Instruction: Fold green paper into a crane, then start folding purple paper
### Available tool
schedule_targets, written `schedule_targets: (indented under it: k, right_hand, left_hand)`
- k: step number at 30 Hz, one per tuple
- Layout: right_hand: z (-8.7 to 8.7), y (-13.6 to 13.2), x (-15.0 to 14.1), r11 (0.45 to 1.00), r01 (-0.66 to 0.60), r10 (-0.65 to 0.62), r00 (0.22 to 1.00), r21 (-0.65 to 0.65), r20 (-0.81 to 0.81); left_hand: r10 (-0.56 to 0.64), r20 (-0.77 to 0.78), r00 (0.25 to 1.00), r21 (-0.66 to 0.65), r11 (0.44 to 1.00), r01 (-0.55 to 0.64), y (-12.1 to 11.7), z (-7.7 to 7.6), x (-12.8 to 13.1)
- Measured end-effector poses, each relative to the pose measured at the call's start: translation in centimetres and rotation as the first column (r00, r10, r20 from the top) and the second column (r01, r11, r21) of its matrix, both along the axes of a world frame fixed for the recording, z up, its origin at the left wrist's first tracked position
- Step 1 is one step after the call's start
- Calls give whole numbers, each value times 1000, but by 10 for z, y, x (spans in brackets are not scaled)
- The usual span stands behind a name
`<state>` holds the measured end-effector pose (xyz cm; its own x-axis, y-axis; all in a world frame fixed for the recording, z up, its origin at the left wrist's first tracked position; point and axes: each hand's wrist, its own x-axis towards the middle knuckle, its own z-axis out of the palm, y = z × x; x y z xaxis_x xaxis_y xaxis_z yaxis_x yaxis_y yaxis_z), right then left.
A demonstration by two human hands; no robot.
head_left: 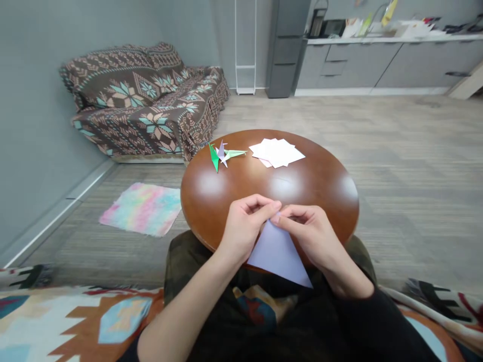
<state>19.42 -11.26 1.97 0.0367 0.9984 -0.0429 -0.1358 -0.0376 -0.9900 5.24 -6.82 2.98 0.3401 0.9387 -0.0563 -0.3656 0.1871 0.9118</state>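
My left hand (245, 226) and my right hand (305, 234) pinch the top corner of a folded lilac paper triangle (277, 254) over the near edge of a round polished wooden table (269, 181). The triangle's lower part hangs past the table edge toward my lap. At the far side of the table lie folded origami cranes (222, 155) in green and lilac. To their right sits a loose stack of white and pale pink paper squares (276, 153). Neither hand touches those.
A patterned brown sofa (143, 105) stands against the wall at left, and a pastel tie-dye cloth (141, 209) lies on the floor beside the table. Grey kitchen cabinets (388, 65) run along the back. A patterned blanket (75, 322) covers my seat.
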Motion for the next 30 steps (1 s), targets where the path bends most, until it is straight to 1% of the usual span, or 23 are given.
schedule_targets:
  k: [2,5,9,12,15,22,24,28,30]
  right_hand:
    - [0,-1,0,1000,2,-2,1000,-11,-3]
    - [-2,-2,-1,1000,13,-12,1000,-27,2]
    - [-6,-1,-3,999,34,-33,999,-24,21]
    - [-10,0,-3,995,101,-101,995,-11,-14]
    - [-12,1,-3,989,146,-145,988,17,-59]
    - [-12,3,-4,992,130,-128,986,8,-111]
    - [-12,3,-5,991,132,-130,987,9,-99]
    - [-14,3,-5,991,133,-133,991,14,-23]
    - [-16,2,-5,990,142,-142,990,23,-13]
  left_hand:
    - [-27,-16,1000,-4,1000,27,0,0,-1]
    - [-39,-95,995,24,999,42,0,0,-3]
    - [74,-205,976,126,991,-48,0,-1,-3]
    - [144,-231,962,185,978,-102,-1,-2,-3]
    - [157,-231,960,192,975,-113,-1,-4,-3]
    - [146,-207,967,184,977,-108,-4,-7,-2]
    - [151,-194,969,172,978,-118,-3,-9,-2]
    - [212,-126,969,143,971,-193,2,-12,-5]
    - [206,-99,974,136,972,-192,4,-13,-6]
